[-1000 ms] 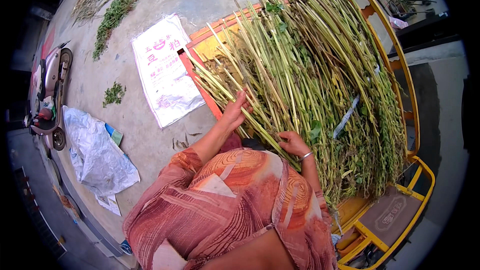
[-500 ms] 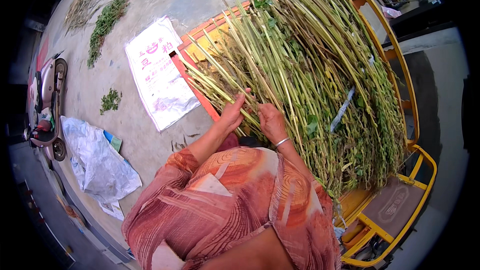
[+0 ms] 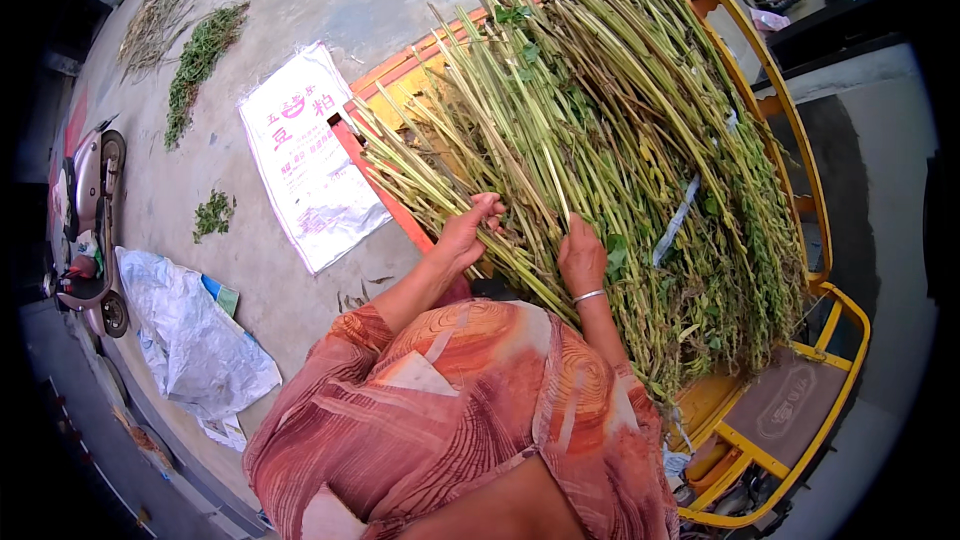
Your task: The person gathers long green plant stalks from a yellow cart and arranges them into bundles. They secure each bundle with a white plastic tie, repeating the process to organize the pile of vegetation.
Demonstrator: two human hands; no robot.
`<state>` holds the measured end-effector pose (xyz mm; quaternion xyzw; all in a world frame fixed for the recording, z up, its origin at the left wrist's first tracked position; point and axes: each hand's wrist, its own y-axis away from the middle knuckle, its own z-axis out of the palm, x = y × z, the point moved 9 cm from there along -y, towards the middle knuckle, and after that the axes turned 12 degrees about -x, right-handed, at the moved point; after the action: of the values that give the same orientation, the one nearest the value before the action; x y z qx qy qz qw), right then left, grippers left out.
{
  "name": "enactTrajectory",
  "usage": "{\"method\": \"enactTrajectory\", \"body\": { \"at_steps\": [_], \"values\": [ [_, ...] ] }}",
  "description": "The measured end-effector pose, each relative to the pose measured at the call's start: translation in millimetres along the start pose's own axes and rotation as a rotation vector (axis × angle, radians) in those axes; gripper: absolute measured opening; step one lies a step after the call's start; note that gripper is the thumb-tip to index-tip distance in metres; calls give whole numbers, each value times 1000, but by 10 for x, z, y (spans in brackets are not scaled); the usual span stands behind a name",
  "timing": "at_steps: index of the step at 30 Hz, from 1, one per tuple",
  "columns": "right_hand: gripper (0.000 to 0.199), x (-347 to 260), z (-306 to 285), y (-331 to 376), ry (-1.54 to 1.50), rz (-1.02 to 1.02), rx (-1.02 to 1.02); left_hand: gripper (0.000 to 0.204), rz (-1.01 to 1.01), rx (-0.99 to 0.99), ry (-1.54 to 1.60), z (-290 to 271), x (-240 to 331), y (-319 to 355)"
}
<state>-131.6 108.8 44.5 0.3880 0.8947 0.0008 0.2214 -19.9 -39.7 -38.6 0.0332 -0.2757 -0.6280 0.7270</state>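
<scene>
A thick layer of cut plant stalks (image 3: 620,130), sesame by their look, fills the bed of a yellow cargo cart. They are green to straw-coloured, with pods and leaves towards the right end. At its near left part, my left hand (image 3: 466,235) is closed over the paler stalks, thumb and fingers pinched together; what lies between them is too small to make out. My right hand (image 3: 582,258), a silver bangle at its wrist, is closed around a pale stalk running up from the fist. The two hands are apart.
The cart's orange side edge (image 3: 400,210) is just left of the stalks, its yellow rail (image 3: 790,100) at the right. A printed white sack (image 3: 310,160) lies on the concrete, with a crumpled sack (image 3: 195,330) nearer. Green plants (image 3: 205,65) and a scooter (image 3: 95,230) are farther left.
My right hand has moved right, away from my left hand, and now grips a stalk there. My left hand has stayed near the same stalks. The view has shifted slightly.
</scene>
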Motion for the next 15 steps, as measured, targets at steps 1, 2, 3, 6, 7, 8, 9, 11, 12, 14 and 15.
{"method": "enactTrajectory", "body": {
  "at_steps": [1,2,3,6,7,8,9,11,12,14,15],
  "values": [
    [33,-45,-39,50,-113,-92,35,30,-23,0,-39,-36,-30,-25],
    [33,-145,-99,98,-229,-192,63,33,-20,-33,-31,4,-24,-22],
    [35,-246,-127,160,-303,-253,46,35,-20,-65,-25,42,-20,-4],
    [36,-465,-160,337,-438,-323,-80,45,2,-209,19,172,-39,33],
    [37,-441,-68,394,-399,-351,-164,46,6,-225,54,193,-62,52],
    [37,-432,-81,440,-439,-337,-215,47,11,-244,89,228,-84,70],
    [36,-458,-124,477,-479,-328,-268,51,17,-247,80,237,-102,91],
    [34,-376,-121,561,-513,-302,-324,53,20,-238,100,258,-110,115],
    [33,-255,-90,619,-507,-281,-326,55,17,-236,109,270,-110,120],
    [32,-34,-34,732,-531,-241,-340,57,42,-227,100,261,-62,100],
    [31,62,-14,785,-560,-224,-354,56,54,-219,114,246,-24,87]
  ]
}}
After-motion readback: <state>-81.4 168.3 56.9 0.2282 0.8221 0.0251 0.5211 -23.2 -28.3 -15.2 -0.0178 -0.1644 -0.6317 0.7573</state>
